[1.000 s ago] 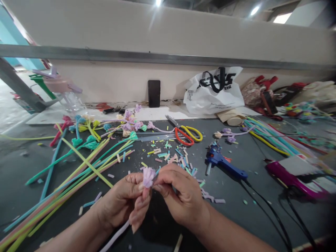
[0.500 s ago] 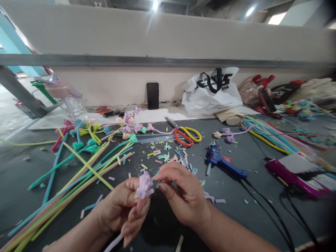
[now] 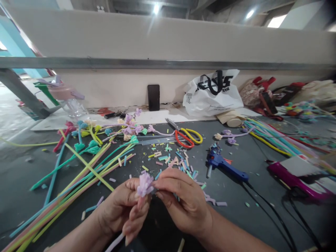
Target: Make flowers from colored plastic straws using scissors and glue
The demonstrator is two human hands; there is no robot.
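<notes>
Fingers [image 3: 136,190] of my left hand [image 3: 120,210] and right hand [image 3: 183,203] are pinching shut on purple flower [image 3: 145,183] | cut bits [image 3: 170,161], glue gun [image 3: 223,162], scissors [image 3: 185,135] are lying beyond | white bag [image 3: 212,94] is slumping, contents hidden.

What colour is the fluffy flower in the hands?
The fluffy flower is pale purple, pinched between the left hand and right hand, seen in the head view.

Both forearms come in bare, no sleeves showing. The left hand [image 3: 119,210] has long, pale nails. The right hand [image 3: 183,204] wears no rings or gloves either.
</notes>
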